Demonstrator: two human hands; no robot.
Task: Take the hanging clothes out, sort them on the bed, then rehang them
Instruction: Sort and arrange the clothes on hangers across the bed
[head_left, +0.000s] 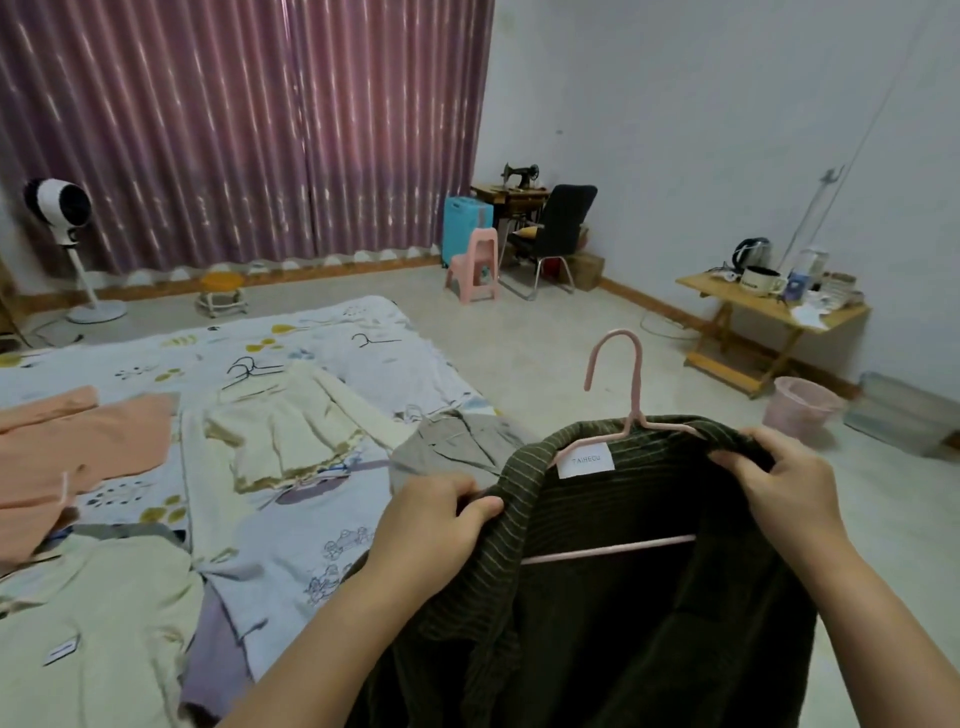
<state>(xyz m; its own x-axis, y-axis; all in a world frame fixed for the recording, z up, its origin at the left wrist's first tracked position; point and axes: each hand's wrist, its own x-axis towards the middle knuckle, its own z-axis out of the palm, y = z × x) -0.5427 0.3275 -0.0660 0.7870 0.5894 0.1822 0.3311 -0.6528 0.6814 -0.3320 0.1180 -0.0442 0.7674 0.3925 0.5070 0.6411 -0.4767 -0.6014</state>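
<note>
While the dark green striped knit garment (597, 623) hangs on a thin pink wire hanger (621, 421) above the foot of the bed (332, 525), the left hand (441, 519) pinches its collar edge, and the right hand (779, 480) grips the other shoulder. On the patterned bed sheet lie a cream pleated dress (291, 431), a peach cloth (67, 447) and a grey garment (452, 447).

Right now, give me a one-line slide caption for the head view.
Both hands, left and right, grip a dark green striped garment on a pink hanger beside the clothes-strewn bed.
</note>
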